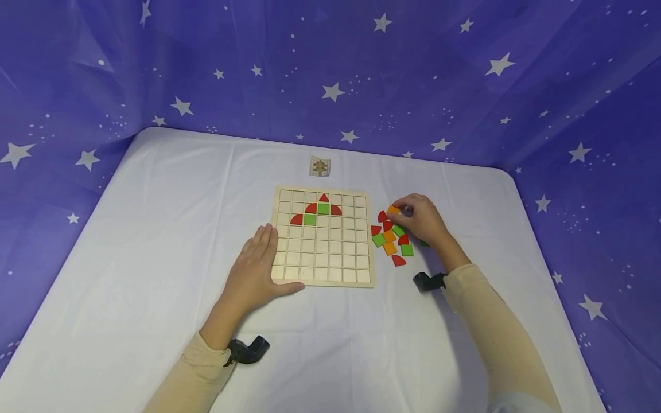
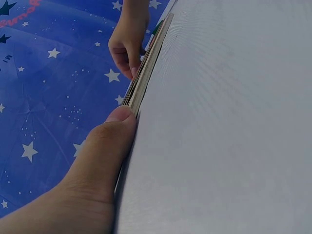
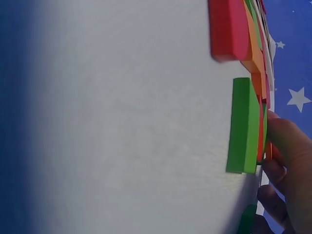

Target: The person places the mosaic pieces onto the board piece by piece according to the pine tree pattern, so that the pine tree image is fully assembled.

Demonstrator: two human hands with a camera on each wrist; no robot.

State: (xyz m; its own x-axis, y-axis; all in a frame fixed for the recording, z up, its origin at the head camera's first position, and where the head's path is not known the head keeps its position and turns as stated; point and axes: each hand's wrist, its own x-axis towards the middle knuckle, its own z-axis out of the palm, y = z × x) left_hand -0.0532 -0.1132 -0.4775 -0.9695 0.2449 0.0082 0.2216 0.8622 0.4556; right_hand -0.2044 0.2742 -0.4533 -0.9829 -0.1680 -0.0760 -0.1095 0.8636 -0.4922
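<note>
A wooden grid board (image 1: 322,285) lies on the white table. My left hand (image 1: 253,269) rests at its lower left corner, fingers straight along the left side and thumb out along the near edge. On the board are a red triangle (image 1: 323,198), red quarter-circle tiles (image 1: 335,210) and green square tiles (image 1: 310,219). Right of the board, my right hand (image 1: 420,218) pinches an orange square tile (image 1: 393,210) between thumb and fingers, at the far end of a loose pile. In the right wrist view, a green tile (image 3: 243,126) partly hides that pinch.
The loose pile holds several red quarter-circles (image 1: 399,261), green squares (image 1: 407,250) and orange squares (image 1: 389,248). Beyond the board lies a small pattern card (image 1: 320,166) with a tree-like figure. A blue starry cloth (image 1: 330,69) hangs behind the white table (image 1: 330,350).
</note>
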